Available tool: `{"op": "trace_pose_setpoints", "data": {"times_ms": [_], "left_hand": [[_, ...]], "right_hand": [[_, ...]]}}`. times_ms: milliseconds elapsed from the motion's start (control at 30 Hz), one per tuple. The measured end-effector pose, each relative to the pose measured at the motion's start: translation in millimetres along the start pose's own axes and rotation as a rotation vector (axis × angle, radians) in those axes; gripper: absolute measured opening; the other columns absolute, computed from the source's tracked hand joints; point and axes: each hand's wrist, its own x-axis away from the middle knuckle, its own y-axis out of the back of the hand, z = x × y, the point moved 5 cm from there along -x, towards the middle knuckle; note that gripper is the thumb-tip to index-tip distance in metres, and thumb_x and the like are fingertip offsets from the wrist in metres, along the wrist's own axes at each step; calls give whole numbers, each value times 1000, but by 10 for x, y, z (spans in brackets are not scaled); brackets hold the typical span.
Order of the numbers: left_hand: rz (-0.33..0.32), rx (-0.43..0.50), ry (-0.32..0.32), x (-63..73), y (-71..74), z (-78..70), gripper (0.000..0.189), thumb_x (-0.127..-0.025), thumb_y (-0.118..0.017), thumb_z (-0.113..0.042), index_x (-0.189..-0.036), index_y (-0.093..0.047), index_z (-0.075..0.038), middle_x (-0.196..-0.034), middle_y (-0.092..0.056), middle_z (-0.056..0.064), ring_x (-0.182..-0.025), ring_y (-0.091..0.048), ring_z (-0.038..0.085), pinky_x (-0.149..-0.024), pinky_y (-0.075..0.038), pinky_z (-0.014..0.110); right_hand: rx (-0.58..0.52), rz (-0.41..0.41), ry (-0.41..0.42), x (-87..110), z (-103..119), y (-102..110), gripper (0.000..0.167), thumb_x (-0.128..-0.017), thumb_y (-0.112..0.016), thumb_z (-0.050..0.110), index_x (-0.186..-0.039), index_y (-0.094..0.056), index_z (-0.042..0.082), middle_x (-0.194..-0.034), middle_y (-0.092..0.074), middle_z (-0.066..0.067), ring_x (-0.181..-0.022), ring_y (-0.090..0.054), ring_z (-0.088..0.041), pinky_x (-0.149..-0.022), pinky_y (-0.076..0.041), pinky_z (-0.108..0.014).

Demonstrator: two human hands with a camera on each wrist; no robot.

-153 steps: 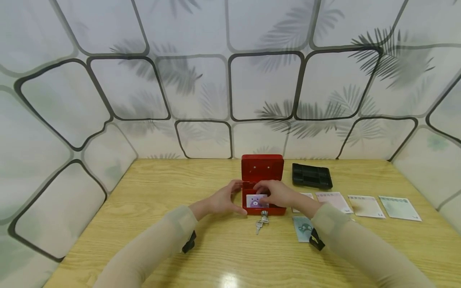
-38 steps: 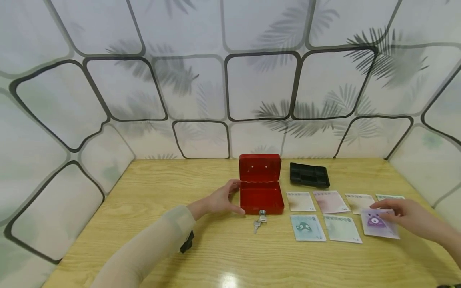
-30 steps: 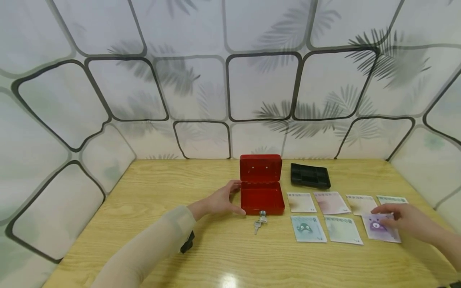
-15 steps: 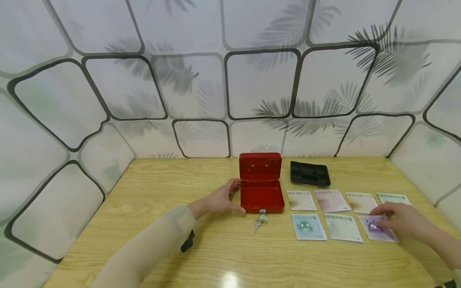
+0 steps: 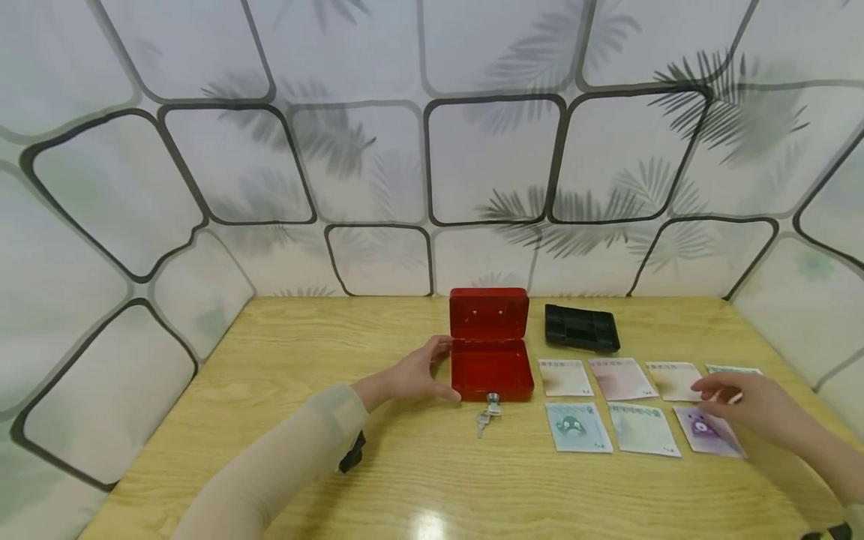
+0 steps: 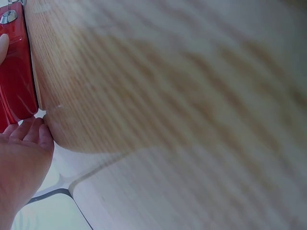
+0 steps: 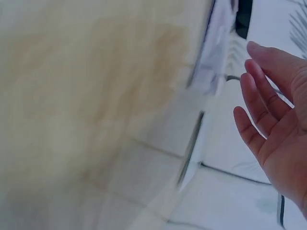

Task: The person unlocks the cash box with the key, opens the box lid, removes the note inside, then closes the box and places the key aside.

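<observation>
A red metal cash box (image 5: 491, 367) stands with its lid up, and nothing shows inside it. My left hand (image 5: 413, 373) rests along its left side, thumb at the front corner and fingers reaching to the back; the left wrist view shows the fingers lying loosely against the box (image 6: 17, 76). My right hand (image 5: 756, 405) hovers over a note with a purple one-eyed cartoon monster (image 5: 707, 431), partly covering it. In the right wrist view this hand (image 7: 283, 115) has loosely bent, separate fingers and holds nothing.
Beside the purple note lie a pale green note (image 5: 644, 429) and a blue monster note (image 5: 578, 427). Several more notes form a back row, including a pink one (image 5: 621, 379). A black compartment tray (image 5: 582, 328) sits behind them. A padlock with keys (image 5: 491, 409) hangs at the box front.
My right hand has carried the purple monster note from the box to the front row's right end and let it go, then lifted slightly. My left hand has stayed at the box.
</observation>
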Motion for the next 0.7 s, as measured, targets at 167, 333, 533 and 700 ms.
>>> {"op": "trace_pose_setpoints", "data": {"times_ms": [167, 333, 533, 700], "left_hand": [[2, 14, -1, -5, 8, 5, 92, -76, -85, -17, -146, -27, -6, -149, -37, 15, -138, -33, 28, -114, -23, 43], [3, 14, -3, -4, 3, -2, 92, -76, -86, -17, -146, -27, -7, -149, -38, 14, -137, -34, 28, -114, -23, 43], [-5, -2, -16, -3, 5, -15, 92, -75, -86, -16, -145, -28, -4, -148, -39, 17, -137, -35, 29, -114, -23, 42], [2, -7, -19, -11, 5, -6, 91, -75, -86, -17, -145, -28, -5, -149, -38, 16, -137, -35, 30, -114, -24, 43]], "right_hand": [[-38, 30, -22, -224, 161, 10, 19, -85, -74, 8, -102, -69, 2, -86, -65, 3, -70, -54, 1, -57, -49, -25], [-73, 30, 7, -493, 363, -58, 19, -88, -73, 11, -105, -69, 2, -90, -66, 0, -73, -56, -2, -61, -50, -26], [-105, 70, 28, -874, 548, -153, 23, -91, -70, 16, -108, -69, 2, -98, -67, -5, -80, -59, -13, -64, -50, -30], [-130, 81, 32, -1137, 653, -254, 24, -91, -70, 17, -108, -68, 1, -93, -67, -4, -82, -60, -21, -66, -50, -36]]}}
